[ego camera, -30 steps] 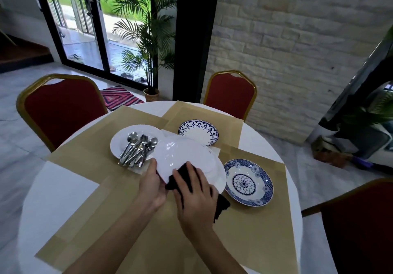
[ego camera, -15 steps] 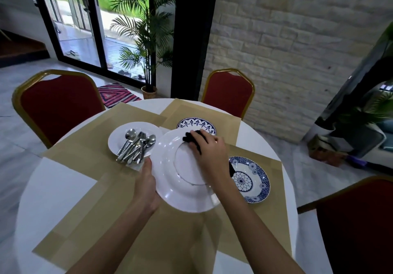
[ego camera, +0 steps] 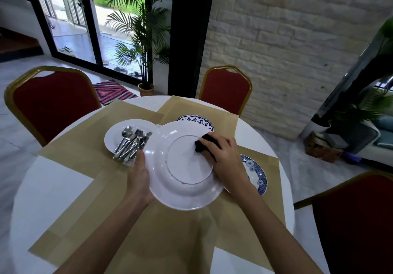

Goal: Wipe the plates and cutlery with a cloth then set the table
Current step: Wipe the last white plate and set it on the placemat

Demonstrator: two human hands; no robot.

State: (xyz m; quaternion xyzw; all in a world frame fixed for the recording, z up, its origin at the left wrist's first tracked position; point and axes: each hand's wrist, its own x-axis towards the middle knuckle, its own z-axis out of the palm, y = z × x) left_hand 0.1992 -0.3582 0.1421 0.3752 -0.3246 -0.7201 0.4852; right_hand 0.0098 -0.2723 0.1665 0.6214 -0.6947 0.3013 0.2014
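Observation:
A large white plate (ego camera: 182, 180) is held up over the table with its underside facing me. My left hand (ego camera: 139, 172) grips its left rim. My right hand (ego camera: 226, 156) holds a black cloth (ego camera: 202, 145) against the foot ring at the plate's upper right. A smaller white plate (ego camera: 116, 135) to the left carries a pile of steel cutlery (ego camera: 133, 143). One blue-patterned plate (ego camera: 195, 119) lies behind the held plate, another blue-patterned plate (ego camera: 257, 172) to its right, both partly hidden.
The round white table (ego camera: 49, 188) is covered with tan placemats (ego camera: 85, 146). Red chairs with gold frames stand at the left (ego camera: 49, 103), the far side (ego camera: 225, 88) and the near right (ego camera: 357, 220). A potted palm (ego camera: 140, 39) stands by the glass door.
The plate was turned from a steep tilt until its underside faces me. My right hand moved the cloth from the near rim up to the far side, then slightly right onto the foot ring.

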